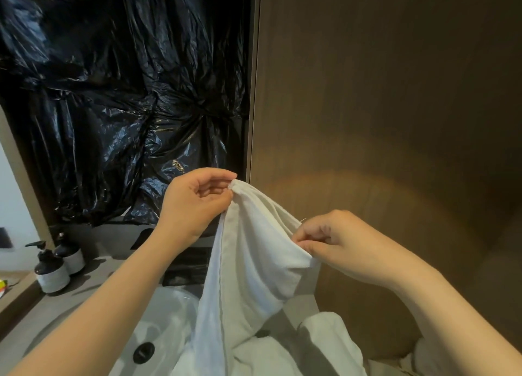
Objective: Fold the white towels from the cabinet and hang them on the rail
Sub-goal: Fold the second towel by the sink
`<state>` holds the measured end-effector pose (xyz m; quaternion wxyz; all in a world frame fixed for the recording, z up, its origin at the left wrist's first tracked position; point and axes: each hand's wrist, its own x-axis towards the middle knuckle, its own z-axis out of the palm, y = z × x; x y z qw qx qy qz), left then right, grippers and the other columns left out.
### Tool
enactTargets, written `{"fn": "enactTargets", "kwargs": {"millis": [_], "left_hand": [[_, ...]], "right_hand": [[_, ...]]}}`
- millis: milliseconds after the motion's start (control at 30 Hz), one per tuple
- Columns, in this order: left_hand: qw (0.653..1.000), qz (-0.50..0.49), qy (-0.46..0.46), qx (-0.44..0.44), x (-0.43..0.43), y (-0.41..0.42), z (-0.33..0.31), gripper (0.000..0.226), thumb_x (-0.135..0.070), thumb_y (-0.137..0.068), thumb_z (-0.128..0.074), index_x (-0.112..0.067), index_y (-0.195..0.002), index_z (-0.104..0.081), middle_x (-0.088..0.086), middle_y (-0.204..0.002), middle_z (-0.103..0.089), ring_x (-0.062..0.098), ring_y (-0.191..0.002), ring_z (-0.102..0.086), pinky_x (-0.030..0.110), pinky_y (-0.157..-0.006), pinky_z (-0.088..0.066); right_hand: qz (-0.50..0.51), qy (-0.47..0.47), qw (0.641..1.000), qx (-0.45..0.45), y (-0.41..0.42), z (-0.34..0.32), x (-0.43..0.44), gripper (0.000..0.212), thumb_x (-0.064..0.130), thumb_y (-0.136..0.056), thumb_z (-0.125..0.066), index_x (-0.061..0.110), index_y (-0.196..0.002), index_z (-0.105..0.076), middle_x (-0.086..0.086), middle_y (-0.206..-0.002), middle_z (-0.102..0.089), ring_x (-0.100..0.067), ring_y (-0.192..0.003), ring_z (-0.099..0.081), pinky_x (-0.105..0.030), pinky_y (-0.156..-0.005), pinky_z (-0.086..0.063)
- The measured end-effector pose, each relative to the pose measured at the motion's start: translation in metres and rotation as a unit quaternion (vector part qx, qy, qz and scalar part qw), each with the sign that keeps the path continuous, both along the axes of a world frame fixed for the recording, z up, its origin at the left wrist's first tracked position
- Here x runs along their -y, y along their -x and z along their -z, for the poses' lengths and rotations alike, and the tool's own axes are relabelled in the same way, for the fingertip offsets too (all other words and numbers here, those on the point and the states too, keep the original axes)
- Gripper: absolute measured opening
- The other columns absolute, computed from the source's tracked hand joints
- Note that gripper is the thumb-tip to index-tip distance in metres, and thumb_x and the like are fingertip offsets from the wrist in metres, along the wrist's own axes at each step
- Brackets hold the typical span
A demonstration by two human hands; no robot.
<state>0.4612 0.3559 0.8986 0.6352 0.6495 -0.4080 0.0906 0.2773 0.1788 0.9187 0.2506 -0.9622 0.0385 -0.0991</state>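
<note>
Above the sink (84, 327), left hand (195, 203) and right hand (336, 242) pinch the towel (254, 265), hanging lengthwise downward.

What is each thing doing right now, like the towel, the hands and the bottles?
white towel, unfolded, held up, hanging down over the sink.
left hand, pinches the towel's top corner.
right hand, pinches the towel's edge, lower down.
pump bottles, upright, side by side on the counter.
black plastic sheet, crumpled, spread behind the counter.
other white cloth, lying rumpled at the lower right.
</note>
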Motion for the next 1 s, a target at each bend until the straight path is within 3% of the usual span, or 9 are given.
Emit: {"fn": "enactTargets", "kwargs": {"millis": [133,267,367,500,567,667,767,900,1000], "left_hand": [[1.000,0.006,0.003,-0.011,0.002,0.001,0.001,0.032,0.002,-0.079,-0.073,-0.024,-0.098,-0.072,-0.007,-0.090,-0.074,0.009,-0.086,-0.070,0.017,-0.079,-0.056],[1.000,0.017,-0.004,-0.006,0.004,0.003,0.002,0.033,0.002,-0.079,-0.073,-0.025,-0.098,-0.071,-0.007,-0.090,-0.074,0.008,-0.086,-0.070,0.017,-0.079,-0.055],[1.000,0.016,-0.003,0.004,0.003,0.002,0.002,0.033,0.001,-0.079,-0.073,-0.026,-0.098,-0.072,-0.011,-0.092,-0.074,0.006,-0.086,-0.070,0.013,-0.077,-0.054],[1.000,0.004,-0.016,-0.014,0.001,-0.010,0.005,0.032,0.001,-0.080,-0.072,-0.024,-0.099,-0.071,-0.006,-0.091,-0.074,0.009,-0.086,-0.070,0.019,-0.080,-0.057],[0.999,0.005,-0.020,-0.040,0.002,-0.012,0.010,0.033,0.004,-0.080,-0.071,-0.025,-0.097,-0.071,-0.005,-0.089,-0.075,0.010,-0.085,-0.071,0.019,-0.079,-0.057],[0.997,0.000,0.002,-0.072,0.003,-0.014,0.016,0.036,0.006,-0.080,-0.070,-0.027,-0.094,-0.070,-0.011,-0.086,-0.075,0.007,-0.082,-0.070,0.015,-0.075,-0.055],[0.998,-0.012,0.004,-0.054,0.002,-0.014,0.015,0.036,0.004,-0.080,-0.071,-0.028,-0.096,-0.070,-0.010,-0.087,-0.074,0.009,-0.084,-0.070,0.016,-0.076,-0.056],[1.000,-0.013,0.011,-0.012,0.001,-0.007,0.006,0.036,0.002,-0.080,-0.072,-0.029,-0.097,-0.070,-0.011,-0.090,-0.073,0.008,-0.085,-0.069,0.017,-0.078,-0.056],[1.000,-0.012,0.019,0.011,-0.002,-0.004,-0.003,0.035,0.003,-0.080,-0.072,-0.027,-0.099,-0.071,-0.012,-0.092,-0.072,0.006,-0.085,-0.069,0.014,-0.077,-0.055]], "right_hand": [[0.012,-0.028,1.000,0.003,0.004,0.004,0.002,0.016,0.025,-0.095,-0.061,0.031,-0.093,-0.075,0.019,-0.089,-0.070,0.000,-0.088,-0.065,-0.022,-0.084,-0.056],[0.005,-0.017,1.000,-0.016,0.000,0.013,-0.004,0.016,0.023,-0.093,-0.063,0.030,-0.095,-0.078,0.017,-0.086,-0.071,-0.006,-0.081,-0.066,-0.020,-0.075,-0.058],[0.018,0.008,0.999,0.036,-0.002,0.017,-0.005,0.015,0.027,-0.095,-0.060,0.030,-0.087,-0.073,0.013,-0.080,-0.068,-0.009,-0.077,-0.064,-0.024,-0.069,-0.057],[0.031,0.058,0.989,0.134,0.004,0.011,0.001,0.017,0.047,-0.097,-0.041,0.036,-0.093,-0.053,0.015,-0.083,-0.063,-0.006,-0.075,-0.060,-0.026,-0.063,-0.053],[0.016,0.089,0.984,0.157,0.007,0.004,0.001,0.022,0.053,-0.095,-0.035,0.037,-0.093,-0.050,0.018,-0.084,-0.062,-0.005,-0.077,-0.060,-0.020,-0.062,-0.052],[0.000,0.178,0.972,0.151,0.007,-0.007,0.002,0.018,0.051,-0.095,-0.041,0.038,-0.092,-0.053,0.022,-0.087,-0.059,0.000,-0.077,-0.056,-0.009,-0.062,-0.041],[0.036,0.236,0.965,0.112,0.011,-0.011,0.007,0.023,0.055,-0.092,-0.048,0.037,-0.100,-0.061,0.018,-0.092,-0.057,-0.001,-0.080,-0.052,-0.005,-0.071,-0.035],[0.077,0.279,0.953,0.084,0.014,-0.009,0.009,0.028,0.063,-0.090,-0.045,0.040,-0.102,-0.055,0.021,-0.095,-0.052,-0.003,-0.092,-0.049,-0.026,-0.099,-0.031],[0.111,0.333,0.931,0.098,0.015,-0.007,0.012,0.033,0.063,-0.090,-0.043,0.038,-0.104,-0.059,0.021,-0.100,-0.060,-0.007,-0.098,-0.042,-0.030,-0.094,-0.027]]}}
